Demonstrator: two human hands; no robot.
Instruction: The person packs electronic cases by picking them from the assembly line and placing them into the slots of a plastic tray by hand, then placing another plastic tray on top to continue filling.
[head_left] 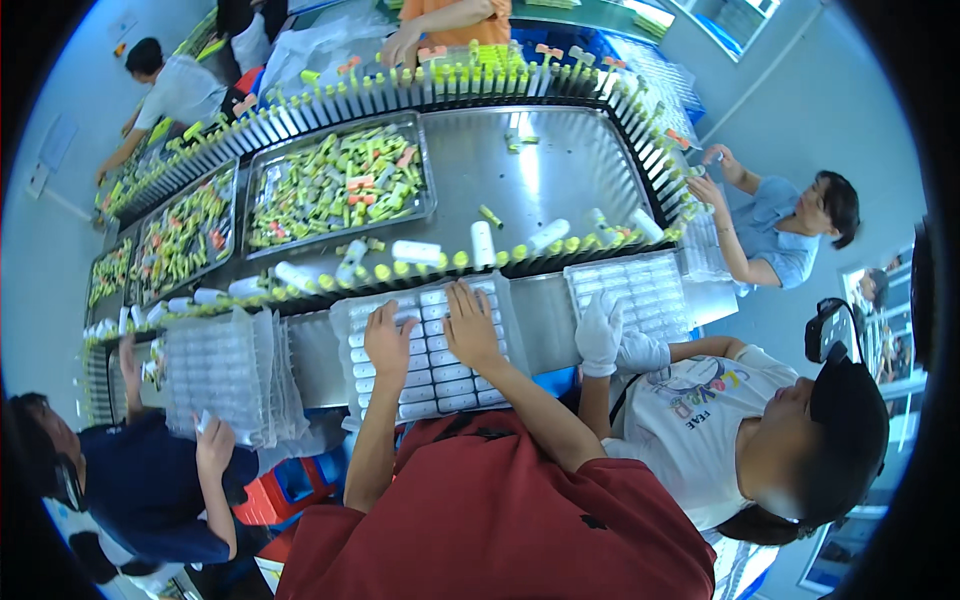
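Observation:
Before me lies a clear plastic blister tray (340,322) filled with rows of white, rounded-end cylindrical pieces (434,392). My left hand (387,342) rests on the upper left part of these rows, fingers extended forward. Close beside it, my right hand (470,328) lies over the far rows near the middle, its fingers stretched out too. Neither hand shows anything in its grip; what is under the palms is hidden. Just past the tray, one white piece (482,245) stands upright at the conveyor edge and another white piece (416,252) lies sideways.
A conveyor of black holders (655,165) with yellow-green-topped pieces rings the metal table (480,150). Metal trays hold green, grey and orange parts (335,180). Co-workers sit either side: a gloved hand (598,335) over another filled tray (650,290) at right, stacked blister trays (225,370) at left.

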